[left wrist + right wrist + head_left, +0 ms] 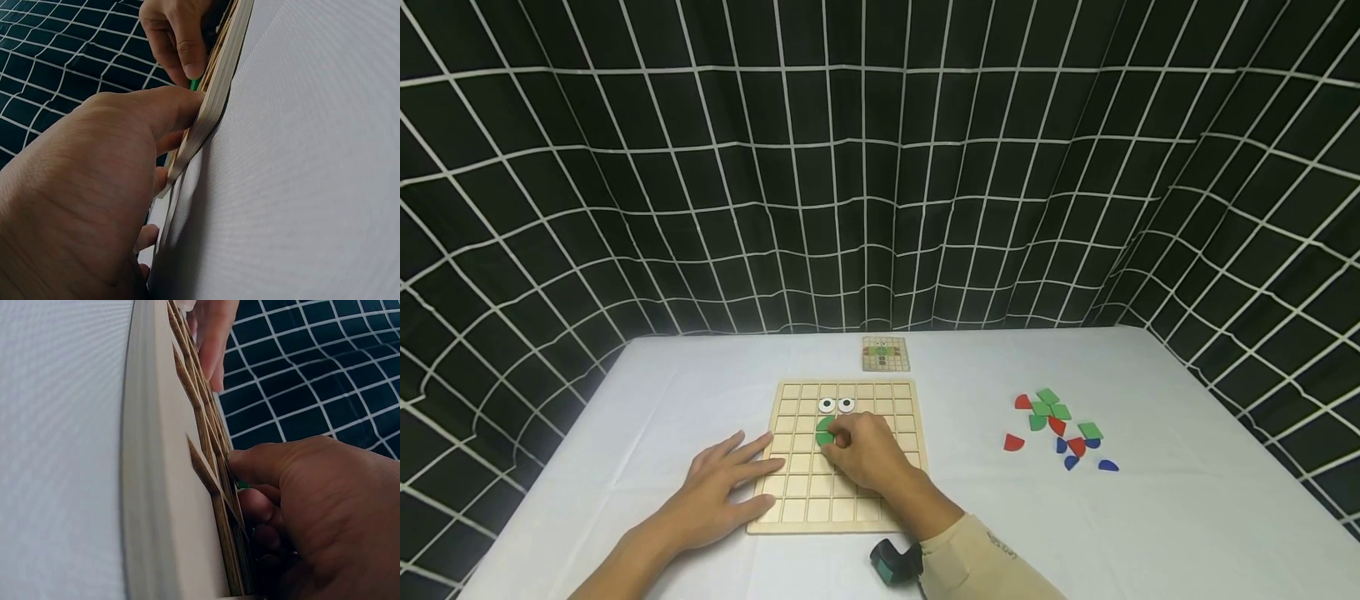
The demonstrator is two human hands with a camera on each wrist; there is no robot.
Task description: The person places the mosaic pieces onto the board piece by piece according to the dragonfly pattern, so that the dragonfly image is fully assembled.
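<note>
A wooden grid board point(820, 510) lies on the table. My left hand point(722, 483) rests with spread, straight fingers on the board's left edge; its thumb touches the rim point(215, 94) in the left wrist view. Over the board's middle, my right hand point(876, 454) pinches a small green piece point(242, 484) between thumb and fingers; its full shape is hidden. Just left of those fingertips, green rounded pieces point(824, 424) sit in the grid cells. Above them are two white discs point(827, 405) with black dots, side by side.
A small pattern card point(886, 354) lies behind the board. To the right are loose red quarter-circles point(1013, 442), green pieces point(1060, 412) and blue half-rounds point(1108, 466). A black device point(895, 562) is near the right sleeve. A dark gridded curtain point(880, 167) surrounds the table.
</note>
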